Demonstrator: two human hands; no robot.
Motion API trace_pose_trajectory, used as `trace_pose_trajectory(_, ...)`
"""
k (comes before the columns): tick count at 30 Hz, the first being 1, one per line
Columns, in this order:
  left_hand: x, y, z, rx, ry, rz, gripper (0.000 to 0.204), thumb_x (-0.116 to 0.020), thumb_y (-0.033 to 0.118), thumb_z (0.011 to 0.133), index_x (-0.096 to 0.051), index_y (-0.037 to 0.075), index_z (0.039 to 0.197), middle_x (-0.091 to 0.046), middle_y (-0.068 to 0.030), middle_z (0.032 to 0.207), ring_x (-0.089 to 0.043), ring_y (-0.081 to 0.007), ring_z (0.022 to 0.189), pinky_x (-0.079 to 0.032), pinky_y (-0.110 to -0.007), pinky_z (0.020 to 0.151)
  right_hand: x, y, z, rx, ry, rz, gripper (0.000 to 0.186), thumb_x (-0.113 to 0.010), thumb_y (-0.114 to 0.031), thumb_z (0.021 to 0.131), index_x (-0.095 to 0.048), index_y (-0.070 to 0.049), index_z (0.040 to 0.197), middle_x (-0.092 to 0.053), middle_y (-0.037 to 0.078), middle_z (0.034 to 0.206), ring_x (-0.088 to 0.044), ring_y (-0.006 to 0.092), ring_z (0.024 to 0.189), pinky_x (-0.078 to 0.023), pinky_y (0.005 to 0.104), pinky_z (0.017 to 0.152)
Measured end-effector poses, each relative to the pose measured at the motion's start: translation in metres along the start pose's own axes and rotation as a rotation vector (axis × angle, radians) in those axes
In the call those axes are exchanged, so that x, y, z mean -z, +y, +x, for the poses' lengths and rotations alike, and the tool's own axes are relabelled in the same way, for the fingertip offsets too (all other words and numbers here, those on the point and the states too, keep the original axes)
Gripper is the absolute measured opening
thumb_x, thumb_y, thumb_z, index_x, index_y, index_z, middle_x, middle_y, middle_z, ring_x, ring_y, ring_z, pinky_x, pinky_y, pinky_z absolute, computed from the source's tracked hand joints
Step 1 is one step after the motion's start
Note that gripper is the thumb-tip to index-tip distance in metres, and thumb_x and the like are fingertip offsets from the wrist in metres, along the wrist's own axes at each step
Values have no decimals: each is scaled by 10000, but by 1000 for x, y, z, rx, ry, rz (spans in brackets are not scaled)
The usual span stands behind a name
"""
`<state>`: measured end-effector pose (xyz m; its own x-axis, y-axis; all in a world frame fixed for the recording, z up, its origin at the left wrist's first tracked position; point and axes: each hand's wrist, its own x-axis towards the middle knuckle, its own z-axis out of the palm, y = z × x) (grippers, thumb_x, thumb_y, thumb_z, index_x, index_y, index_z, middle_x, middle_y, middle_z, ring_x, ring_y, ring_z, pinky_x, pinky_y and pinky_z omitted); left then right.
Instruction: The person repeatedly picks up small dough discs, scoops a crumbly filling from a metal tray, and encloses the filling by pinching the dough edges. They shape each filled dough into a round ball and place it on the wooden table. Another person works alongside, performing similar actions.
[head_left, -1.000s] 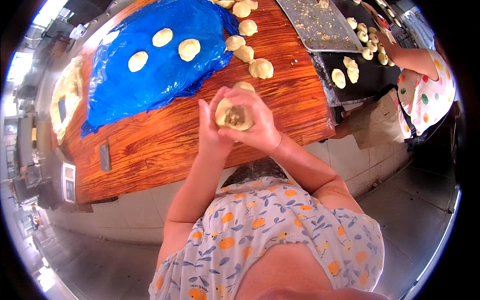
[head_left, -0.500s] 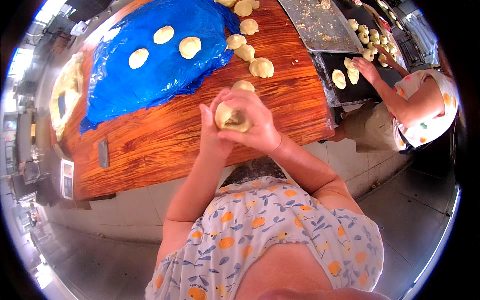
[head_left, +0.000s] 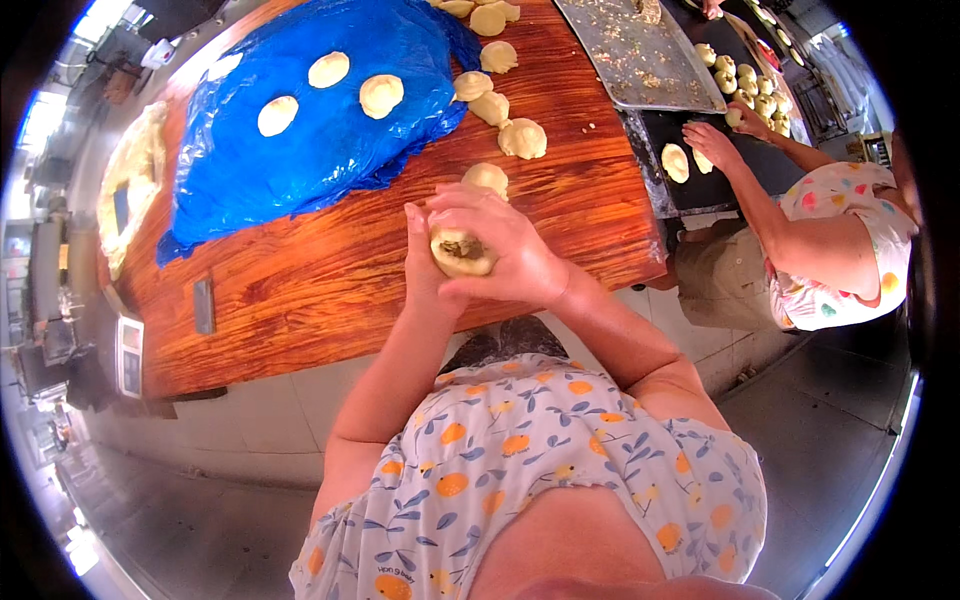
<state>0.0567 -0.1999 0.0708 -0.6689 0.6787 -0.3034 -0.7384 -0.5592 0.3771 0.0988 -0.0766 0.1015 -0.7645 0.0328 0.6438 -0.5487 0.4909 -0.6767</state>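
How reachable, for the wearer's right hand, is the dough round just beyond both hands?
Probably yes: the dough round lies close by, with nothing on the table seen blocking it. But the right hand cups a filled dough piece, so would likely need freeing first.

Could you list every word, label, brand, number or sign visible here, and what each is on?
Patterned shirt: small dark lettering near the lower left; I won't copy out its wording.
White-framed panel by the table's left end: any markings are too small to read.
Dough piece in hand, blue plastic sheet: no writing that I can see.
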Motion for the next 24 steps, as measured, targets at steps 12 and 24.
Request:
trace_pose_trajectory(12, -13, -6, 11, -152, -53, 23, 783, -237, 670, 964, -435, 27, 1366, -530, -135, 1323, -500, -283, 1254, -392, -430, 1071, 0, 4, 0, -57, 55, 100, 469, -827, -121, 694, -585, -76, 1093, -608, 147, 1185, -574, 318, 1134, -464, 431, 953)
trace_pose_trajectory(24, -16, -13, 13, -140, -44, -26, 800, -274, 653, 960, -371, 12, 1428, -456, -193, 1412, -444, -322, 1302, -339, -465, 1109, 0, -6, -7, -198, 55, 90, 294, -805, -123, 712, -595, -62, 907, -631, 113, 1109, -595, 341, 1080, -475, 424, 922)
